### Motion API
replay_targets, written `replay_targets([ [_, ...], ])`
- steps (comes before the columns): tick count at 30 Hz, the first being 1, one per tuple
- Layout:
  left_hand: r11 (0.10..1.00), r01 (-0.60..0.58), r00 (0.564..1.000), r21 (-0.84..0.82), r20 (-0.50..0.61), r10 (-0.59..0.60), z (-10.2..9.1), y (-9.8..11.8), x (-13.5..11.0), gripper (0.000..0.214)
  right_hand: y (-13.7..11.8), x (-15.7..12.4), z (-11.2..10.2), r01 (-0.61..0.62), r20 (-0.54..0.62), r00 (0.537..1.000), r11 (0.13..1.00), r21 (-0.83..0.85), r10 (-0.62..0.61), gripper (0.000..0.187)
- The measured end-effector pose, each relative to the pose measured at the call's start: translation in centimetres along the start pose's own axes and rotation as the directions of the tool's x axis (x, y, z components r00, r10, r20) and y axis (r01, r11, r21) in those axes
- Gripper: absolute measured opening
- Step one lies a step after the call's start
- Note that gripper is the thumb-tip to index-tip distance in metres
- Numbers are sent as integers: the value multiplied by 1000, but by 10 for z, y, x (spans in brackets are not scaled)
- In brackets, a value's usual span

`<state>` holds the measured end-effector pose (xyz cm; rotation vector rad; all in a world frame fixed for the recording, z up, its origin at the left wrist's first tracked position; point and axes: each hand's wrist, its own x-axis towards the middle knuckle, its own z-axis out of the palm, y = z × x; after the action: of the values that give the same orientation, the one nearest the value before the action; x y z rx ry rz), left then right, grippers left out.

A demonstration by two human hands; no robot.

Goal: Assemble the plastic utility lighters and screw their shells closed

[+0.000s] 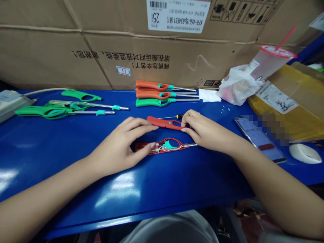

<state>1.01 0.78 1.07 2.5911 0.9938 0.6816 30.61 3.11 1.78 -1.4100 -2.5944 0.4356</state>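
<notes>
My right hand (199,126) pinches the right end of a loose red lighter casing half (165,123). Thumb and fingers spread apart, my left hand (129,141) is at the left of the work; its fingertips are by the casing half's left end. Its thumb lies over an opened red lighter (174,145) on the table, whose far left part is partly hidden. Inside that lighter show a teal trigger (167,145), thin white wires and a metal tube running right, beneath my right hand. Just behind the casing half lies a screwdriver (180,116) with a yellow and black handle.
Orange and green lighters (154,102) lie at the back of the blue table (76,162). Opened green lighters (37,112) are at left. A phone (263,141), white mouse-like object (305,153), bagged drink cup (274,62) and yellow package (303,118) occupy the right. Behind stands a cardboard box (50,57).
</notes>
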Motion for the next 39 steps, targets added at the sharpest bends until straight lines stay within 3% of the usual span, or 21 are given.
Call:
replay_targets([
  [7,987,82,972,136,-231,-49,-4,0,1,53,-14,-6,-7,116,-61,991,993,-11,-117,9],
  [11,979,-45,988,198,-137,73,-9,4,-1,34,-24,-11,-10,237,-27,971,971,0,-237,11],
  [16,962,-144,986,230,-46,159,-14,8,-4,33,-26,-13,-9,295,-8,956,955,19,-295,16],
  [19,980,-111,994,167,21,110,-18,12,-4,27,-26,-13,-8,297,1,955,951,91,-298,12],
  [24,990,-53,985,130,173,30,-18,15,-5,26,-27,-13,-5,315,-37,949,939,139,-313,43],
  [28,989,-63,980,133,193,37,-14,12,-6,26,-26,-9,-3,366,2,929,921,132,-369,35],
  [39,986,-79,974,147,222,45,-8,9,-6,27,-24,-4,3,325,26,943,938,123,-331,24],
])
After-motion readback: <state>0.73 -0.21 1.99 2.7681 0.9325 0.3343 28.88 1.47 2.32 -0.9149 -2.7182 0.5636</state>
